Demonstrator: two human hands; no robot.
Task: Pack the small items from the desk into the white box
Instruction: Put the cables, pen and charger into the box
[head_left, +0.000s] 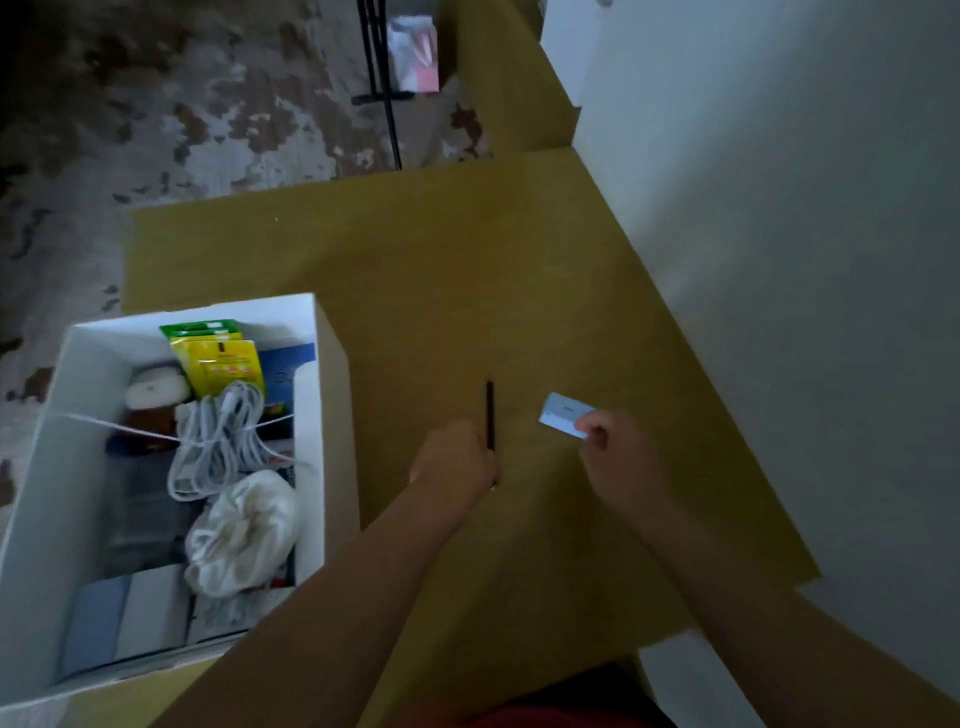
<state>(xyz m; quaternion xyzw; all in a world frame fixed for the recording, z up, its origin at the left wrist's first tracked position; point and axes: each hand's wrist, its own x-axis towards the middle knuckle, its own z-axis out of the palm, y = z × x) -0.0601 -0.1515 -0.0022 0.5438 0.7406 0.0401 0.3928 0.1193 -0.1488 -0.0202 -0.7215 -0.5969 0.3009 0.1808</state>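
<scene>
My left hand (457, 457) held a black pen (490, 410) and my right hand (615, 447) pinched a small card (563, 414) — both over the tabletop (441, 270), beside the white box (332, 374).

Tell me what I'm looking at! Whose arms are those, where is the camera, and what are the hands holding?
There is no machine here, just a person packing things. The camera sits on the person's head and looks down, so you see their two bare arms reaching out from the bottom of the picture.

The left hand grips a thin dark pen. The right hand pinches a pale card between its fingers.

Under both hands is a brown desk. At the left stands the white box, open on top and already quite full. Inside you can spot a coiled white cable, a yellow packet and a crumpled white bag. The pen and the card look like the last small items still outside the box.
</scene>
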